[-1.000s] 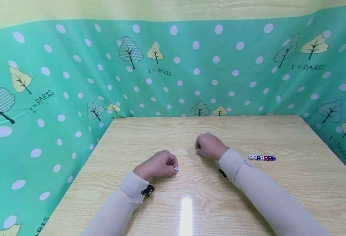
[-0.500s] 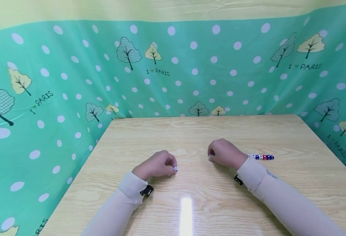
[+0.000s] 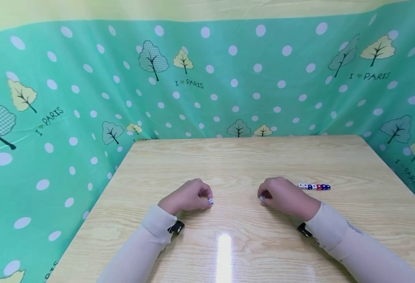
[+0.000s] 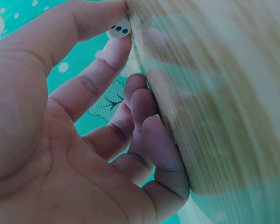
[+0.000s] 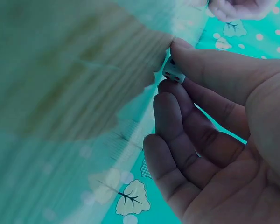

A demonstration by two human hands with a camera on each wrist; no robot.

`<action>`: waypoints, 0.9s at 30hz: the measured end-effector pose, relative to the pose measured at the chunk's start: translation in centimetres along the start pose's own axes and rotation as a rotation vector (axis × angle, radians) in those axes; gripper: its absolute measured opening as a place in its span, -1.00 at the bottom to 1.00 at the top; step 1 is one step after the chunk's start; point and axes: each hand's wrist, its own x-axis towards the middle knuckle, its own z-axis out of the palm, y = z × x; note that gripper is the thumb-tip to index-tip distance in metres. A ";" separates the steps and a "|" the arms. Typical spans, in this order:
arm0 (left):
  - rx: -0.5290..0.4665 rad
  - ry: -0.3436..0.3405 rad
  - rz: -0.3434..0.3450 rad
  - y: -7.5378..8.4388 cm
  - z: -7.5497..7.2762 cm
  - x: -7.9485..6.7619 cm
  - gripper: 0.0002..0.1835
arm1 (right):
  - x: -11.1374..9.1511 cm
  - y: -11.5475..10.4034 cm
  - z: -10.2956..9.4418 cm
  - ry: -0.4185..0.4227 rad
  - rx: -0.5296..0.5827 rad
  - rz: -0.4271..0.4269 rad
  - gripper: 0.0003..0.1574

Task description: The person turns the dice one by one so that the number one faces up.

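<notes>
Between the thumb and index finger of my left hand [image 3: 188, 195] I pinch a small white die [image 3: 211, 201] low over the wooden table. In the left wrist view that die [image 4: 119, 30] shows blue pips, and the other fingers curl loosely with their tips close to the tabletop. My right hand [image 3: 286, 195], to the right of it, pinches another whitish die [image 3: 262, 198] by the fingertips. Dark pips show on this second die [image 5: 173, 73] in the right wrist view, partly covered by the thumb. Just behind the right hand lies a row of dice [image 3: 314, 187].
The row holds white, blue and red dice set side by side on the wooden table [image 3: 179, 157]. A green dotted curtain [image 3: 221, 98] with printed trees hangs behind the table and along both sides. Light reflects off the tabletop near the front.
My right hand has moved right and nearer to me with its die, stopping in front of the row's left end. The left hand holds its die in place.
</notes>
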 end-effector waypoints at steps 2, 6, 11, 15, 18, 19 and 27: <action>0.002 0.003 -0.001 0.1 0.0 0.0 -0.86 | -0.6 -0.1 0.0 0.004 0.000 0.002 -0.89; 0.003 0.006 -0.001 0.2 -0.1 -0.1 -0.86 | -1.4 -0.1 0.0 0.012 0.004 -0.013 -0.82; -0.005 0.005 0.002 0.1 -0.1 -0.1 -0.86 | -2.2 -0.2 0.0 0.026 0.026 -0.082 -0.71; -0.002 0.005 0.003 0.0 -0.1 -0.1 -0.86 | -2.4 -0.2 -0.1 0.026 0.032 -0.110 -0.68; -0.003 0.003 0.003 0.1 -0.1 -0.1 -0.87 | -2.4 -0.3 -0.2 0.026 0.038 -0.111 -0.67; -0.004 0.002 0.003 0.1 -0.1 -0.2 -0.87 | -2.4 -0.3 -0.2 0.026 0.039 -0.112 -0.67; -0.006 0.002 0.015 0.1 -0.1 -0.3 -0.87 | -2.3 -0.2 -0.1 0.012 0.038 -0.114 -0.70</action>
